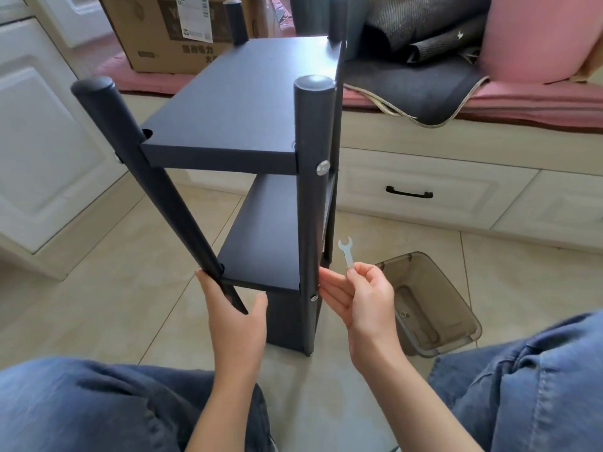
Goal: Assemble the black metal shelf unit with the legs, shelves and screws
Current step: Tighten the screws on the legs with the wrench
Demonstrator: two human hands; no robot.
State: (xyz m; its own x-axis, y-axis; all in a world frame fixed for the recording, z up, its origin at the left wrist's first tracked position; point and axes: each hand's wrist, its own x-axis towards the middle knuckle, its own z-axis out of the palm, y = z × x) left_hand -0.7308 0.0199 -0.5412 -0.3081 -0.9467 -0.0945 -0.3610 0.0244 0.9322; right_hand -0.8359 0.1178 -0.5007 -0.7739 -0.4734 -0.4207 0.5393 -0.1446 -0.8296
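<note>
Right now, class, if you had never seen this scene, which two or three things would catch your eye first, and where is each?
The black shelf unit stands upright in the middle on the tiled floor, its round legs rising above the top shelf. Low beside it, the right hand pinches a small silver wrench, while the left hand holds the near left leg. Further right on the floor sits a smoky clear plastic bin.

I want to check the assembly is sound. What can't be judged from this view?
- Feet of the shelf unit: hidden behind its lowest shelf and the left hand.
- Far legs' screws: hidden behind the shelves.
- Small item in the plastic bin: too small to identify.
</note>
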